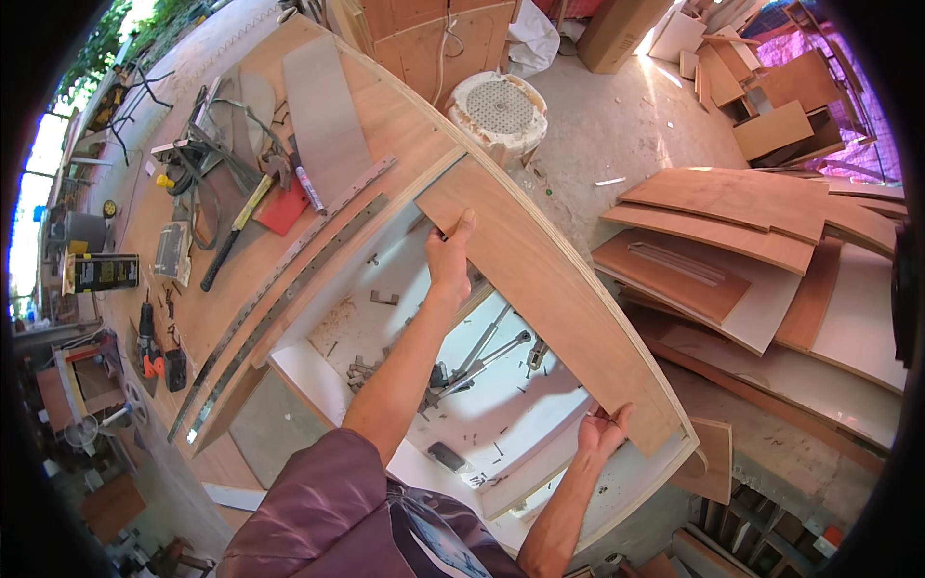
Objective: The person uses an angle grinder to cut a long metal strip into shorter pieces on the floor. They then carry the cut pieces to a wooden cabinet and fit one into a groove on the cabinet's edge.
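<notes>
A curved plywood panel (554, 299) lies along the curved edge of a large wooden cabinet (536, 409) with a white interior. My left hand (449, 260) grips the panel's far end, thumb on top and fingers curled at its inner edge. Lower right, my right hand (601, 435) pinches the near end, its fingers partly hidden under the board. Inside the cabinet, below my hands, lie metal rods (482, 364), a dark oblong piece (448, 456) and several screws and small brackets.
Left of the opening, the wooden top holds long metal strips (279, 279), a hammer (236, 231), a red sheet (282, 210) and a cordless drill (159, 356). A round stool (498, 108) stands beyond the far edge. Stacked boards (723, 212) fill the right side.
</notes>
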### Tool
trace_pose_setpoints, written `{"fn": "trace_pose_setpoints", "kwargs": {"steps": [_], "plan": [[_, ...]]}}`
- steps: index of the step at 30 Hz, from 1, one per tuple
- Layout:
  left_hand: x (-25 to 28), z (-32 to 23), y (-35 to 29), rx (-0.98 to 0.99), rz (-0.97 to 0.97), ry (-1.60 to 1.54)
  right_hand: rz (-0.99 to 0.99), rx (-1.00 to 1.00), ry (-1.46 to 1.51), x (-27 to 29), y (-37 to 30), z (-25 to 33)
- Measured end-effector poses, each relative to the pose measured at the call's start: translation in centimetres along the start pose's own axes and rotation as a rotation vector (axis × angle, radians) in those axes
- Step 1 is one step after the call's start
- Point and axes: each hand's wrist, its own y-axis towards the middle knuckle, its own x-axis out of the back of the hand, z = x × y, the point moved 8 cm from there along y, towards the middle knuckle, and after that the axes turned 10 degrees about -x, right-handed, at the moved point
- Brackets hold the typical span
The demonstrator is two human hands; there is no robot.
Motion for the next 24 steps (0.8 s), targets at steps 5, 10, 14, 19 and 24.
{"fn": "trace_pose_setpoints", "kwargs": {"steps": [5,10,14,19,24], "plan": [[-0.8,-0.3,2.6,-0.007,0.067,-0.141,-0.042,-0.019,-0.016,-0.6,-0.2,-0.6],[-1.4,-0.3,2.7,-0.054,0.043,-0.157,-0.091,-0.021,-0.082,-0.5,-0.2,-0.3],[-1.3,-0.6,2.6,-0.028,-0.002,-0.119,-0.103,-0.01,-0.111,-0.3,-0.2,-0.1],[-1.4,-0.9,2.6,-0.01,-0.001,-0.081,-0.112,-0.004,-0.127,-0.5,-0.3,0.0],[-1.1,-0.5,3.0,-0.003,-0.015,-0.04,-0.136,0.027,-0.169,-0.6,-0.4,0.2]]}}
